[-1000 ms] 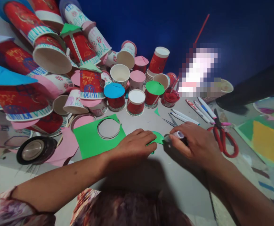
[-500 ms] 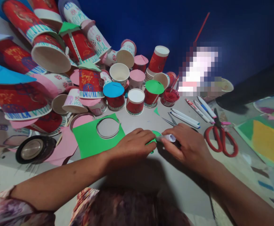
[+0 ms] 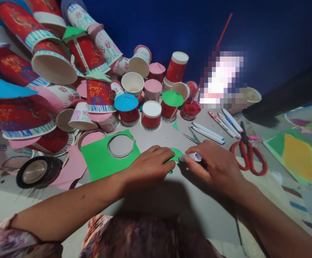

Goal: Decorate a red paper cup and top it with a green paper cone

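Observation:
My left hand [image 3: 154, 161], fingers bent and closed together, holds a small green paper disc [image 3: 176, 154] against the grey tabletop. Its fingers hide part of the disc. From the other side my right hand [image 3: 212, 159] grips a short white tube [image 3: 194, 157], whose pale tip touches the disc's right edge. Left of my hands lies a green paper sheet [image 3: 97, 157] with a round hole cut in it. Just behind the right hand are a pair of tweezers or thin-bladed scissors [image 3: 192, 136] and white markers [image 3: 208, 132].
Paper cups with coloured paper tops [image 3: 150, 116] crowd the left and back. To the right lie red-handled scissors [image 3: 248, 157] and more markers [image 3: 227, 123]. A tub of red paste [image 3: 190, 109] stands behind. A roll of black tape [image 3: 38, 171] and pink paper scraps [image 3: 72, 168] are at left.
The view has shifted slightly. The green disc shows a little more between my hands. Both hands keep their hold, with the tube's tip still at the disc.

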`<state>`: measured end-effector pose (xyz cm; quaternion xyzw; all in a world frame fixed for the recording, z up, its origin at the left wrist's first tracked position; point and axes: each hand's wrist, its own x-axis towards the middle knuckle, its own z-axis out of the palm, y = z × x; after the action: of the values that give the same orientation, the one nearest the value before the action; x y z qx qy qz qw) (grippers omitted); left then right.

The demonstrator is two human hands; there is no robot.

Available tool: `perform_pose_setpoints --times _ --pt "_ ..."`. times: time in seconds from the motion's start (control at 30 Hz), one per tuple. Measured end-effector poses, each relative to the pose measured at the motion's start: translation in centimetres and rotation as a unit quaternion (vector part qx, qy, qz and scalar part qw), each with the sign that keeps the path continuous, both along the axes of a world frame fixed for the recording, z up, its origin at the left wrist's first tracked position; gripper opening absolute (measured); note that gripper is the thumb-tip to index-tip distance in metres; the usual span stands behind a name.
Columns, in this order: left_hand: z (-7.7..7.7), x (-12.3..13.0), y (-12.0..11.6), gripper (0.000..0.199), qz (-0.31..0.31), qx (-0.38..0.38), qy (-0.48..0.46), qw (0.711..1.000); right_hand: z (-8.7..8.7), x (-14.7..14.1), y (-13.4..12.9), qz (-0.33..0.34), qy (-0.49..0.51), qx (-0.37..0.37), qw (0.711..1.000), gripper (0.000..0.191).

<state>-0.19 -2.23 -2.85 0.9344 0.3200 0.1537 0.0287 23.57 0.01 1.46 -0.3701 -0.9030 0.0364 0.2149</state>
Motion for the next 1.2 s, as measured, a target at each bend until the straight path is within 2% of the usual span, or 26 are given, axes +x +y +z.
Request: perform_pose_setpoints --times 0.1,0.23,0.33,0.4,0.53,0.7,0.87,1.03,1.13,1.2 --pt "0.2 0.0 0.0 0.012 -0.002 -0.004 0.001 1.000 0.1 0.3 0.2 -0.019 -0.038 -0.014 0.999 0.025" --pt "0.5 0.0 0.0 0.017 0.001 -0.031 -0.015 0.999 1.1 1.7 0.6 -0.059 0.045 -0.039 0.996 0.025" --pt "0.7 -0.1 0.1 0.024 0.004 -0.076 -0.059 0.995 1.9 2.4 1.0 -0.152 0.123 -0.074 0.978 0.020" --pt "0.9 -0.3 0.1 0.038 0.030 -0.108 -0.095 0.989 2.1 2.8 1.4 -0.217 0.159 -0.106 0.957 0.021" --pt "1.0 -0.4 0.1 0.064 0.075 -0.144 -0.118 0.980 1.2 3.7 2.6 -0.258 0.171 -0.154 0.938 0.025" --pt "1.0 -0.2 0.2 0.063 0.081 -0.164 -0.118 0.976 -0.2 5.0 3.8 -0.295 0.106 -0.138 0.940 0.025" --pt "1.1 -0.1 0.3 0.056 0.102 -0.175 -0.134 0.970 -1.0 5.9 4.6 -0.297 0.043 -0.103 0.948 0.024" --pt "1.0 -0.1 0.2 0.062 0.089 -0.188 -0.086 0.974 -1.2 6.4 5.0 -0.298 -0.019 -0.058 0.953 0.023" --pt "1.1 -0.1 0.2 0.064 0.070 -0.196 -0.076 0.975 -0.6 5.2 3.7 -0.254 -0.025 0.012 0.967 0.018" --pt "1.3 0.0 0.1 0.062 0.073 -0.194 -0.088 0.974 -0.1 3.5 2.0 -0.212 -0.017 -0.014 0.977 0.022"
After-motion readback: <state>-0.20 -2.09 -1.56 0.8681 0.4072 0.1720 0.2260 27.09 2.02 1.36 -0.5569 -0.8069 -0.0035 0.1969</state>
